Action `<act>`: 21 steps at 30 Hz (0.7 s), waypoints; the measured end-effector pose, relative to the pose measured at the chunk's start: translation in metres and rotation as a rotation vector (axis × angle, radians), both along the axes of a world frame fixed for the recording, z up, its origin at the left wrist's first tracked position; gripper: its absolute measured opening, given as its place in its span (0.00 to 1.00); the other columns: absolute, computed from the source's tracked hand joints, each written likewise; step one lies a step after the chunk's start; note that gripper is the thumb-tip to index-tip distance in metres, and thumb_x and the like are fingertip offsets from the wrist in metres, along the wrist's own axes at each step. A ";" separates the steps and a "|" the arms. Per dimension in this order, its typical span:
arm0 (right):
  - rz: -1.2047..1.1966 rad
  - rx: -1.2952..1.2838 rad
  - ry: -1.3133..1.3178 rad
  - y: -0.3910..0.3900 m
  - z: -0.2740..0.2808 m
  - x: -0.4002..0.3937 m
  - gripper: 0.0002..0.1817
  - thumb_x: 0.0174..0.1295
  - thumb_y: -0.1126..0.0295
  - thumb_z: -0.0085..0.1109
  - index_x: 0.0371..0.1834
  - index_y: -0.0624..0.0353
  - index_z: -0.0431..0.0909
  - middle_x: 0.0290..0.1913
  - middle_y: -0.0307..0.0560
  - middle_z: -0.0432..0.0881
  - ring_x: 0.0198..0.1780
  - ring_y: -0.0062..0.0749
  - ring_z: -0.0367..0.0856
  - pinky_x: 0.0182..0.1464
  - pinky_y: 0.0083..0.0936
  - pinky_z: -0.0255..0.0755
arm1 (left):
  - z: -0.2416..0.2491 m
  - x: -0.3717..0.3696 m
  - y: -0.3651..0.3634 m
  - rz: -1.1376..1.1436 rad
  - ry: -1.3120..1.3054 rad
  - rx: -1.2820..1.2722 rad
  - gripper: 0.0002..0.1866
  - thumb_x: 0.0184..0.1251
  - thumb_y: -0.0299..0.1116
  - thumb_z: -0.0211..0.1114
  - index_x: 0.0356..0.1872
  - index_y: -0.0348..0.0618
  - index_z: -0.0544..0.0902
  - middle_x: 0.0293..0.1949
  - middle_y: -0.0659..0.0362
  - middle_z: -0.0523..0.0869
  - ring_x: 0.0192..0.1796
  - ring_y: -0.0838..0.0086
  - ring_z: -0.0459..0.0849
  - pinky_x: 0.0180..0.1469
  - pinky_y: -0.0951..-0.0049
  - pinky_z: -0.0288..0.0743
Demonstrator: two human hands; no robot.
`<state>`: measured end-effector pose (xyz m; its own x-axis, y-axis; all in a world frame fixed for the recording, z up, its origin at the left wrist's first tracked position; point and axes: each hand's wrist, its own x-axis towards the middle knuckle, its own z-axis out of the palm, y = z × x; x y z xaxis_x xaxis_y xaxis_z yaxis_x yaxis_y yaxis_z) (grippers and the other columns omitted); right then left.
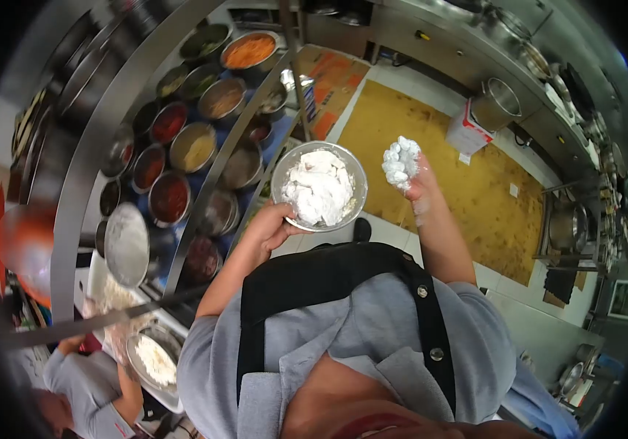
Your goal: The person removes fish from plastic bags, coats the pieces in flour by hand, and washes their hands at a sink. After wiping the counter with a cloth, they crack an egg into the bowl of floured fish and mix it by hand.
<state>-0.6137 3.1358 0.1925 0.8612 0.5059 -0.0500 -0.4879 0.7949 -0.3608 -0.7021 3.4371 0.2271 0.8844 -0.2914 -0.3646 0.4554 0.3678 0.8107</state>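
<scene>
My left hand (275, 228) grips the rim of a round metal bowl (360, 192) in front of my chest, its fingers curled beneath the edge. A heap of white flour-like paste (319, 186) fills much of the bowl, with smooth mounds and a yellowish smear by the right side. To the right of the bowl, my right hand (409, 173) is raised and apart from it. Thick white lumps coat its fingers, which look loosely spread; no separate object shows in them. White smears reach down to the wrist.
Shelving at left bears several metal bowls of ingredients, one with shredded orange food (250, 53). Below left, a person (98, 377) works at a white tray (171, 399). A brown mat (394, 110) covers the floor ahead, with a pot (495, 106) on a box beyond.
</scene>
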 end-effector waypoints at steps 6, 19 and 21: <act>-0.163 -0.056 -0.056 -0.059 -0.026 0.021 0.15 0.63 0.57 0.49 0.23 0.53 0.71 0.20 0.41 0.71 0.15 0.24 0.65 0.11 0.17 0.58 | -0.056 0.035 -0.045 -0.029 -0.057 -0.063 0.28 0.50 0.18 0.45 0.57 0.25 0.61 0.51 0.42 0.74 0.49 0.53 0.79 0.47 0.54 0.80; -0.003 -0.346 -0.007 -0.105 -0.016 0.140 0.13 0.61 0.57 0.53 0.25 0.51 0.70 0.21 0.39 0.72 0.16 0.22 0.67 0.11 0.16 0.58 | -0.031 0.147 -0.115 0.022 -0.026 -0.102 0.33 0.48 0.18 0.47 0.62 0.34 0.56 0.53 0.45 0.73 0.50 0.54 0.80 0.43 0.54 0.81; 0.029 -0.217 0.054 -0.114 -0.030 0.231 0.13 0.62 0.58 0.51 0.23 0.51 0.70 0.21 0.39 0.71 0.17 0.23 0.67 0.11 0.16 0.57 | -0.050 0.234 -0.119 0.006 -0.035 -0.146 0.33 0.49 0.18 0.48 0.62 0.36 0.56 0.53 0.45 0.73 0.49 0.55 0.80 0.43 0.54 0.82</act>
<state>-0.3831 3.0223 0.1629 0.8396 0.5027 -0.2060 -0.5326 0.6868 -0.4947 -0.4680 3.3182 0.1773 0.8976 -0.3337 -0.2881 0.4256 0.4855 0.7637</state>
